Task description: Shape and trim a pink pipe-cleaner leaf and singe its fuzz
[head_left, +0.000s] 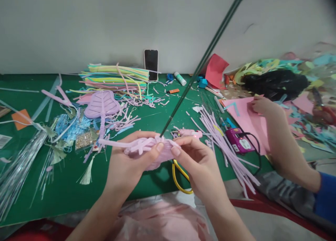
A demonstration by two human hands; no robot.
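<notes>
A lilac pipe-cleaner piece (154, 158) is held between both hands above the front of the green table. My left hand (131, 160) grips its left side, thumb on top near the base of the green stems. My right hand (195, 160) pinches its right end between thumb and fingers. Dark green stems (195, 76) rise from the piece, slanting up to the right. One lilac strand (112, 143) sticks out leftward past my left hand. Below my right hand lie yellow-handled scissors (181, 188), their blades hidden.
A lilac pipe-cleaner leaf shape (102, 106), bundled pipe cleaners (115, 78) and a phone (151, 64) are behind. Lilac strips (223, 143) and a purple device (239, 141) lie right. Another person's hand (262, 105) touches pink paper (244, 115). Silver strands (25, 167) lie left.
</notes>
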